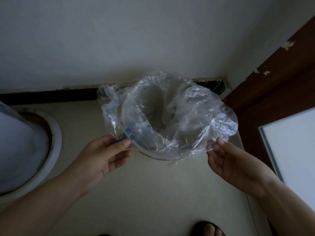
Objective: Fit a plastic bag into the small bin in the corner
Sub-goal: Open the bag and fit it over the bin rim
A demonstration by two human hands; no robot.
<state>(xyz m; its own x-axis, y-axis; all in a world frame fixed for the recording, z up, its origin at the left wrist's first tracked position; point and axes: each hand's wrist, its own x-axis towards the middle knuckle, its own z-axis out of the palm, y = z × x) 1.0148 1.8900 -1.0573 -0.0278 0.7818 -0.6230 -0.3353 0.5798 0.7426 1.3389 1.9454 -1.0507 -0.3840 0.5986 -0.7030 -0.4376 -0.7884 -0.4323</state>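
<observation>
A clear plastic bag (192, 106) with blue print lies spread open over the small round bin (158, 156) in the corner; only the bin's pale near rim shows beneath the film. The bag's middle sags down into the bin. My left hand (104, 155) pinches the bag's near-left edge between thumb and fingers. My right hand (228, 160) pinches the bag's near-right edge, palm turned up. Both edges hang out past the rim.
A white wall and a dark baseboard (51, 96) run behind the bin. A brown wooden door frame (276, 86) stands to the right. A large round white container (25, 147) sits at the left. A sandalled foot (210, 229) shows at the bottom edge.
</observation>
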